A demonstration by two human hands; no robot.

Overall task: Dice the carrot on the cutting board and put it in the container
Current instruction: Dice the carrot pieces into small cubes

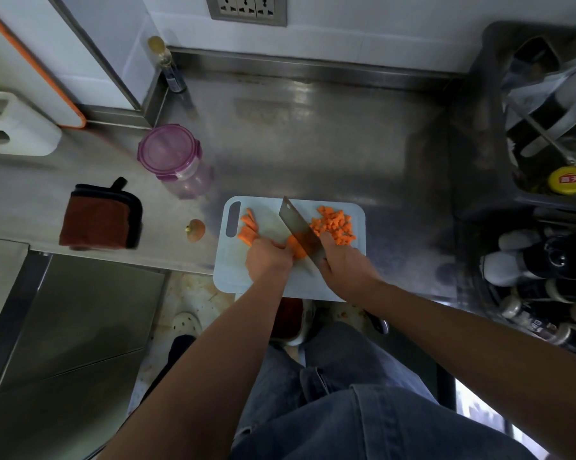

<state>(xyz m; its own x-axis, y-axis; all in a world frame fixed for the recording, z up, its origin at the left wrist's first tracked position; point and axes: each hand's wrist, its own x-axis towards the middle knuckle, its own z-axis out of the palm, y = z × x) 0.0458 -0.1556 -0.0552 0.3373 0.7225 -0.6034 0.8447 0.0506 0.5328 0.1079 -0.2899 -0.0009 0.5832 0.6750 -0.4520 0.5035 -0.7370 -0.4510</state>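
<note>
Orange carrot (296,250), pinched by the left hand (268,260), is mid-dicing under the cleaver (298,227) the right hand (344,265) grips (container (177,161) lidded); further chops seem due.

Single head-worn view, wide-angle, looking steeply down.
It faces the wall (346,31) across the steel counter (313,144), close above the cutting board (230,267), with the wearer's legs (346,413) filling the lower edge.

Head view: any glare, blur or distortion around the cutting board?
Head view: wide-angle bending at the edges; glare streaks on the steel counter behind the cutting board; rack at right soft and dim; knife and diced carrot reasonably sharp.
</note>
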